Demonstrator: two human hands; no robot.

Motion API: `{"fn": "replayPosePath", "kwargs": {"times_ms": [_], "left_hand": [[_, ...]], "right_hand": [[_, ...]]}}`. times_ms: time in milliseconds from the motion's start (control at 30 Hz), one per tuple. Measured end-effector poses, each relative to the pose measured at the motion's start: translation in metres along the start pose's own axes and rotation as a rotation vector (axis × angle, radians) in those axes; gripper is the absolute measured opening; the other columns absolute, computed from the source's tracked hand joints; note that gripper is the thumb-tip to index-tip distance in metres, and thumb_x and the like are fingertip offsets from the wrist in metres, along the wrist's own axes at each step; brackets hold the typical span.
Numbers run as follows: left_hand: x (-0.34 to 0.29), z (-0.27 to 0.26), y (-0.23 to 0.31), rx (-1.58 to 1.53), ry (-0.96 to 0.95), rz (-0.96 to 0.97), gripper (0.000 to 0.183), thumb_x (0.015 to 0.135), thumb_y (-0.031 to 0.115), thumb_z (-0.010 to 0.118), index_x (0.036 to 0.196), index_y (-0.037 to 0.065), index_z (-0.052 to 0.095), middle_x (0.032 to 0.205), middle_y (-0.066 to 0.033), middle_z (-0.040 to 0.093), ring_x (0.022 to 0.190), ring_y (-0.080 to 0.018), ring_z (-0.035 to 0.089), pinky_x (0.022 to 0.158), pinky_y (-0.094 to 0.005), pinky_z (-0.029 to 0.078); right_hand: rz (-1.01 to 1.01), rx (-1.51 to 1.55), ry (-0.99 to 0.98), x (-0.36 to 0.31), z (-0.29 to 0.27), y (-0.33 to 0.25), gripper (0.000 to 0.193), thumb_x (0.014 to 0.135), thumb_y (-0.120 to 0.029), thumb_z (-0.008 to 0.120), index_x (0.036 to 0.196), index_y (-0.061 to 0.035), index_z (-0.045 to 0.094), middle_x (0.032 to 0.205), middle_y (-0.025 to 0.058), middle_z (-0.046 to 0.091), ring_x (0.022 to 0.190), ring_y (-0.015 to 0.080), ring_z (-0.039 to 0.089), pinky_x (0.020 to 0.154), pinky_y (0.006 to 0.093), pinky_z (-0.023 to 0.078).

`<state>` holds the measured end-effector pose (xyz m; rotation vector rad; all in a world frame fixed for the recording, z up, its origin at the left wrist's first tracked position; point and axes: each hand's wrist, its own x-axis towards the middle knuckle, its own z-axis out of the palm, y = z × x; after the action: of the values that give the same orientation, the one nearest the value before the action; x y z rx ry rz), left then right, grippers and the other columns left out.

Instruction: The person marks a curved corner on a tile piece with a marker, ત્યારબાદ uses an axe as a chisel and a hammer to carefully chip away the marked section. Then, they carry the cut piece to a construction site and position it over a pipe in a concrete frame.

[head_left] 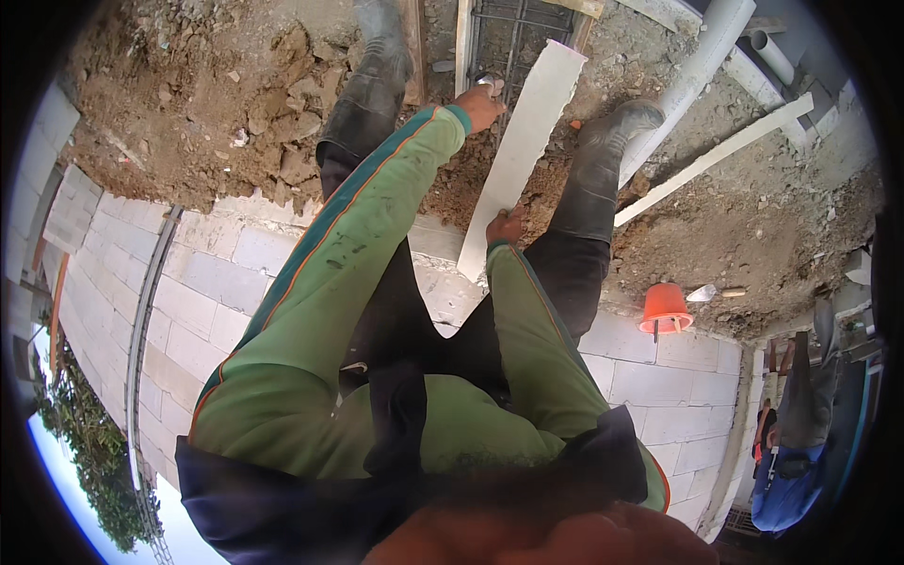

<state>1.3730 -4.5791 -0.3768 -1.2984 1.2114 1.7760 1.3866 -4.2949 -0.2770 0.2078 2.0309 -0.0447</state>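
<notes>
A long pale board [524, 155] slants across the dirt between my boots, its far end resting by a wood-framed steel rebar cage [513, 38]. My right hand [506, 226] is closed on the edge of the board near its close end. Just left of the board, by the near end of the cage, my left hand [482, 107] is closed around something. A small shiny bit shows at its fingers, too small to name. My black rubber boots [370, 94] stand on either side of the board.
A white plastic pipe [692, 80] and a narrow pale strip [716, 160] lie to the right. An orange bucket [666, 308] and a trowel [702, 294] are by the block wall [692, 400]. Clumped soil [273, 104] lies left. Another person [796, 452] stands far right.
</notes>
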Motion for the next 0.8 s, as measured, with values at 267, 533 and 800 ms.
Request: {"fn": "replayPosePath", "kwargs": {"times_ms": [267, 533, 800], "left_hand": [[0.072, -0.005, -0.008, -0.344, 0.145, 0.056, 0.064, 0.096, 0.029, 0.053, 0.147, -0.001, 0.032, 0.147, -0.0174, 0.041, 0.138, -0.0273, 0.037, 0.113, -0.0377, 0.03], [0.004, -0.02, 0.022, -0.439, 0.018, -0.061, 0.085, 0.091, 0.069, 0.04, 0.146, 0.003, 0.038, 0.147, -0.0193, 0.041, 0.137, -0.0318, 0.038, 0.112, -0.0448, 0.029], [-0.207, -0.11, 0.094, 0.356, 0.159, 0.236, 0.068, 0.092, 0.049, 0.053, 0.142, 0.004, 0.043, 0.117, -0.0264, 0.061, 0.114, -0.0434, 0.056, 0.102, -0.0423, 0.037]], "right_hand": [[-0.139, 0.237, 0.034, 0.003, -0.012, -0.034, 0.017, 0.098, -0.015, 0.046, 0.108, -0.0013, 0.052, 0.094, 0.0235, 0.063, 0.09, 0.0424, 0.062, 0.076, 0.0471, 0.046], [-0.215, 0.353, -0.051, 0.011, -0.016, -0.055, 0.021, 0.1, -0.016, 0.045, 0.118, -0.0076, 0.052, 0.097, 0.0166, 0.065, 0.086, 0.0319, 0.064, 0.077, 0.0418, 0.047], [-0.465, 0.573, 0.013, -0.005, -0.077, -0.202, 0.03, 0.098, -0.013, 0.047, 0.125, -0.0013, 0.05, 0.109, 0.0161, 0.061, 0.096, 0.0278, 0.059, 0.085, 0.0369, 0.046]]}}
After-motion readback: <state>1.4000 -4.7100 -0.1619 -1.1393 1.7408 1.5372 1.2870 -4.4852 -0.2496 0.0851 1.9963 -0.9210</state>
